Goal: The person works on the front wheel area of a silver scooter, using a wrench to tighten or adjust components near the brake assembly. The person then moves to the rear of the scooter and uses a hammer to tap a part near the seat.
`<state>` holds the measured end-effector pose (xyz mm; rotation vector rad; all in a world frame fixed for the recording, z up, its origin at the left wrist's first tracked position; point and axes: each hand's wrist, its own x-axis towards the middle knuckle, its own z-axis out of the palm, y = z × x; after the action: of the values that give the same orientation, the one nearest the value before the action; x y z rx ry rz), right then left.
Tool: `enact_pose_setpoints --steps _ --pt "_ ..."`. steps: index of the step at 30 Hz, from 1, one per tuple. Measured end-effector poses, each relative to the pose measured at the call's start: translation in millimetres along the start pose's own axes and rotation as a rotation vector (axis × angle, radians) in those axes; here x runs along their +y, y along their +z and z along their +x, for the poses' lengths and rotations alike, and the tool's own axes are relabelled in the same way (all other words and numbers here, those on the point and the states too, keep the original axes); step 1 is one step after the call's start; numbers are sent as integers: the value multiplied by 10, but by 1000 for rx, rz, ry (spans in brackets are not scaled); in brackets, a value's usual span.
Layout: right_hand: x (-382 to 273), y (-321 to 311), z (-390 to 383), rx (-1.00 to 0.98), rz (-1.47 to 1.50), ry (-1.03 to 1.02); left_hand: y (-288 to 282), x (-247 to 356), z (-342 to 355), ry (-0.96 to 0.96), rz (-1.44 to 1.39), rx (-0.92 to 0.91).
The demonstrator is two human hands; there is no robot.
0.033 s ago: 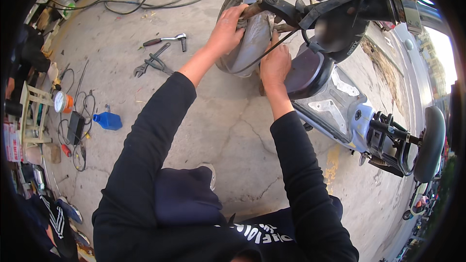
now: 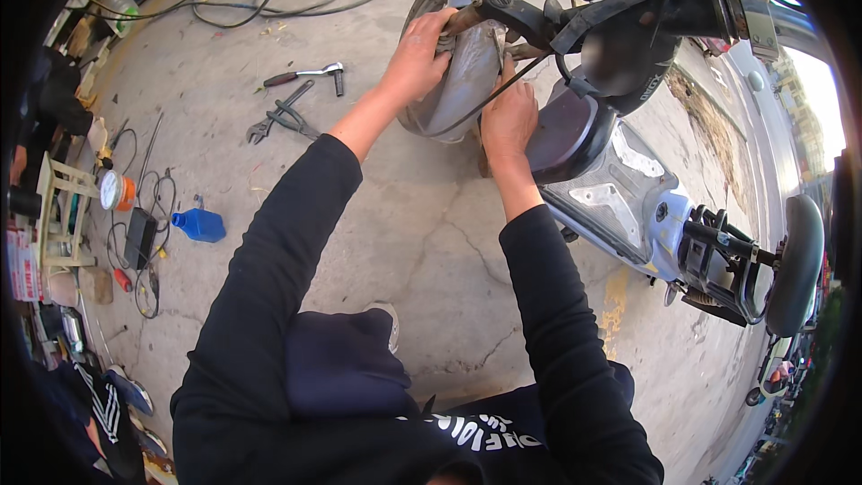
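An electric scooter (image 2: 620,184) stands in front of me, its front wheel (image 2: 425,0) under a grey mudguard (image 2: 467,81). Against the left side of the wheel, by the lower end of the fork leg (image 2: 469,18), my left hand (image 2: 418,58) is closed with its fingertips partly hidden. My right hand (image 2: 510,121) reaches up on the other side, next to the mudguard and a black cable (image 2: 498,94). Its fingers are curled in by the fork, and what they grip is hidden.
On the concrete to the left lie a ratchet wrench (image 2: 310,73), an adjustable wrench (image 2: 277,114) and pliers (image 2: 296,117). Farther left are a blue bottle (image 2: 199,224), a white-and-orange tub (image 2: 117,189) and a wooden stool (image 2: 67,211). A black hose (image 2: 269,9) loops behind. Another person's shoe (image 2: 130,388) shows lower left.
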<state>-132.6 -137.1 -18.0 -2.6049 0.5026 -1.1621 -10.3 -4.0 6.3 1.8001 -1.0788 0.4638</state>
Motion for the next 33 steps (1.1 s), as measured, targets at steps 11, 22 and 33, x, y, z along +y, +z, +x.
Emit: enact_pose_setpoints --steps 11,22,33 --pt "-99 -119 170 -98 -104 9 -7 -55 17 71 33 11" --pt "-245 -177 275 -239 -167 80 5 -43 6 35 26 -2" --pt "-112 19 324 22 258 86 26 35 19 13 -8 -4"
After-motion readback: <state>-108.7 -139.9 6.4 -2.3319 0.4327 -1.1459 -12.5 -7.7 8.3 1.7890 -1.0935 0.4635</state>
